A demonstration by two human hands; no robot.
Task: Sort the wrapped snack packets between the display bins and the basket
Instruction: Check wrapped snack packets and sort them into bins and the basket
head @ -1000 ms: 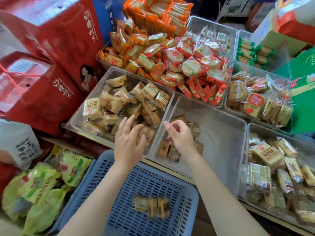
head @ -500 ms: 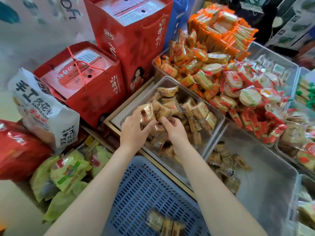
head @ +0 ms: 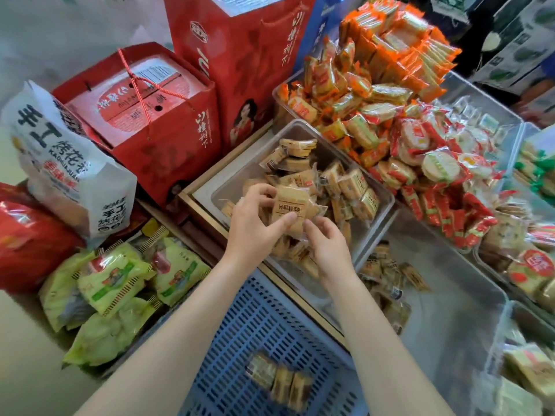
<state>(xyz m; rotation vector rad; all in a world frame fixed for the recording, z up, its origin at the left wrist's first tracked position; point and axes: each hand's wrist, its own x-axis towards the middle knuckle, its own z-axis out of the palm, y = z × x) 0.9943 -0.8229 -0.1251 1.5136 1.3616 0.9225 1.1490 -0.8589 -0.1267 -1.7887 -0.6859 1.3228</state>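
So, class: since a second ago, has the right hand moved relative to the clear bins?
Yes. The right hand crossed leftward from the sparse bin to the tan-packet bin.

My feed is bright and evenly lit, with soft daylight and only faint shadows; glare whitens the clear display bin (head: 450,319) floor and the wrappers at right; wide-angle distortion bends the red gift boxes (head: 240,55) outward; packets in the blue basket (head: 258,319) smear with motion blur.
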